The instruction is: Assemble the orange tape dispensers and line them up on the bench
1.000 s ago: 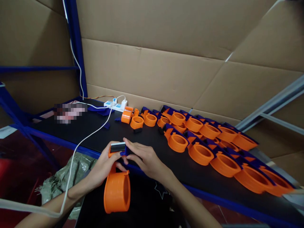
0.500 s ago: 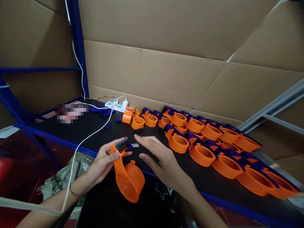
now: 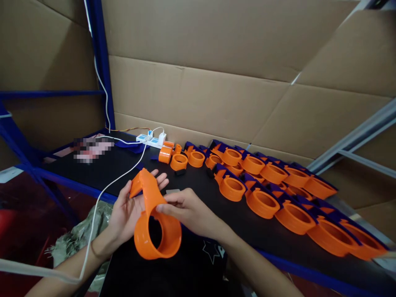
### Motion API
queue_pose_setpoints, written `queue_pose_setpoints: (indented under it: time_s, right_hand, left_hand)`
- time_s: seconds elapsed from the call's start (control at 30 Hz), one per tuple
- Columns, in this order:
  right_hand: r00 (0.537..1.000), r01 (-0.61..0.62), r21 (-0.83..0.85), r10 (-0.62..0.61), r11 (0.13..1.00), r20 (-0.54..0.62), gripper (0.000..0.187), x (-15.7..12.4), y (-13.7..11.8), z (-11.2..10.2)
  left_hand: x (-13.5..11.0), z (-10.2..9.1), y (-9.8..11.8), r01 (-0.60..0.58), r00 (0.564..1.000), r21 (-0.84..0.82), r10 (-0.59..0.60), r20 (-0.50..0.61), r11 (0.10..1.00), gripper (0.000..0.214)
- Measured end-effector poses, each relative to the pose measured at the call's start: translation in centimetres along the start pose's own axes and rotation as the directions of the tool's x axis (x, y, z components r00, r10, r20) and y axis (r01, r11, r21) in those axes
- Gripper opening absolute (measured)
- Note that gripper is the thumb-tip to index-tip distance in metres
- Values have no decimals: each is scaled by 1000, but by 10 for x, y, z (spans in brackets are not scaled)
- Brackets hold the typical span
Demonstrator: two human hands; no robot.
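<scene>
An orange plastic tape dispenser (image 3: 151, 190) is in front of me, its round hub hanging down toward my lap. My right hand (image 3: 193, 212) pinches it between thumb and fingers where the neck meets the hub. Beneath its upper end lies my left hand (image 3: 122, 216), palm up, with the fingers stretched out behind the dispenser and the thumb along its left edge. A small black piece (image 3: 180, 172) rests on the black table top (image 3: 102, 173) beyond my hands. Near my right fingers, a pale flat strip (image 3: 172, 191) is partly covered.
Rows of orange dispensers with purple parts (image 3: 262, 205) fill the table's right side. A power strip (image 3: 151, 140) sits at the back, and a white cable (image 3: 116, 180) loops across the left. Cardboard (image 3: 198, 95) walls the back; a blue frame post (image 3: 103, 62) stands left.
The dispenser has turned over, so its black roller no longer shows and its hub faces me. My right hand has come in from the right and taken hold of it; my left fingers have spread.
</scene>
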State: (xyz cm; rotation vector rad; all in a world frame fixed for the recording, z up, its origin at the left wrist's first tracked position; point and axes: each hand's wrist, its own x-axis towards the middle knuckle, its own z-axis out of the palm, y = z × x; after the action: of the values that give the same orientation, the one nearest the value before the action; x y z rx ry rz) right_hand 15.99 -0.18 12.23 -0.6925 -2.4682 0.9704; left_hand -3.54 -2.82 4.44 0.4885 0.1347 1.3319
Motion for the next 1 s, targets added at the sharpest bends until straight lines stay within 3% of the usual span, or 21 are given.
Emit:
queue_pose_setpoints:
  time_s: [0.07,0.13,0.17,0.2,0.3,0.47,0.6,0.77,0.83,1.0]
  right_hand:
    - [998,3,-100,2,995,56,57,15,9,-9]
    - [1000,-21,-363,15,932,-18,61,39,22,-18]
    - [997,-55,-536,16,842,-76,57,54,30,-22]
    - [995,-81,-712,11,698,-103,49,71,39,-24]
    - [999,-31,-804,7,594,-34,21,127,65,-22]
    - [999,29,-826,-4,562,33,40,205,91,2]
    - [999,33,-816,4,577,44,31,237,100,19]
    - [999,15,-726,-36,687,-13,18,241,108,21]
    - [996,0,-648,-59,762,-70,7,235,110,17]
    - [946,-78,-298,-24,951,-323,8,228,109,1]
  left_hand:
    - [2,-1,4,-14,999,-58,12,-46,998,61]
    - [3,0,6,-33,996,-98,25,-84,995,63]
    - [3,1,7,-36,995,-108,26,-92,993,63]
    - [3,3,7,-32,995,-115,22,-92,993,63]
    - [-1,10,6,33,997,-109,-40,-66,994,59]
    - [-9,16,4,75,997,-28,-75,-6,997,50]
    - [-9,15,2,75,996,17,-75,37,997,51]
    - [-2,3,-3,99,992,2,-99,80,995,73]
    - [0,-4,-5,87,992,1,-87,88,996,78]
    - [-4,-17,-9,112,987,22,-114,113,993,78]
